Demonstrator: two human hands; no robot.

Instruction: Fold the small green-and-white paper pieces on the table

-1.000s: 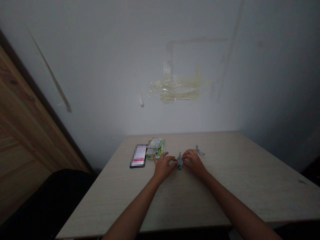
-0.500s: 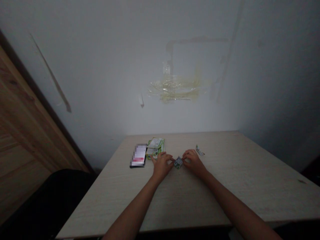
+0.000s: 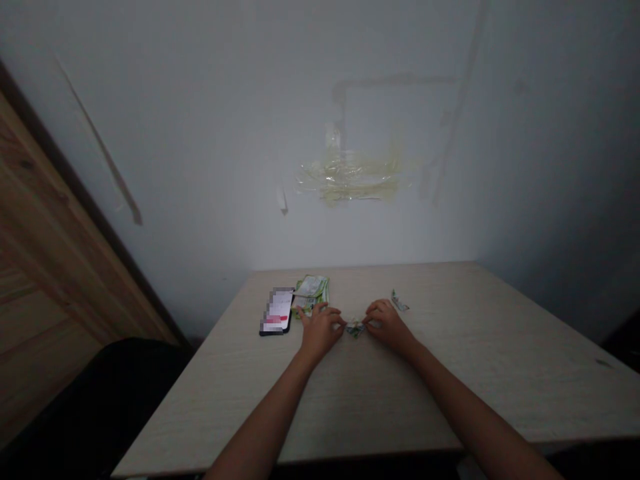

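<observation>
Between my two hands is a small piece of folded printed paper (image 3: 355,328), pale with green and dark print. My left hand (image 3: 320,328) pinches its left corner between thumb and finger, the other fingers slightly raised. On the opposite side my right hand (image 3: 386,323) pinches the right corner, fingers curled. The paper sits low over the table, its upper part looking folded or bent; the fine creases are too small to make out. Just beyond my right hand lies a narrow folded strip of similar printed paper (image 3: 400,301).
A stack of green-and-white printed papers (image 3: 312,287) lies behind my left hand. Left of it rests a phone (image 3: 278,312) with its screen lit and partly blurred. The pale wooden table (image 3: 210,393) meets a wall (image 3: 225,167) with tape marks. A dark chair (image 3: 100,400) stands at left.
The paper between my hands showed a flatter diamond shape before; now it looks shorter and more folded. My left hand has shifted slightly left. The phone and stack have stayed put.
</observation>
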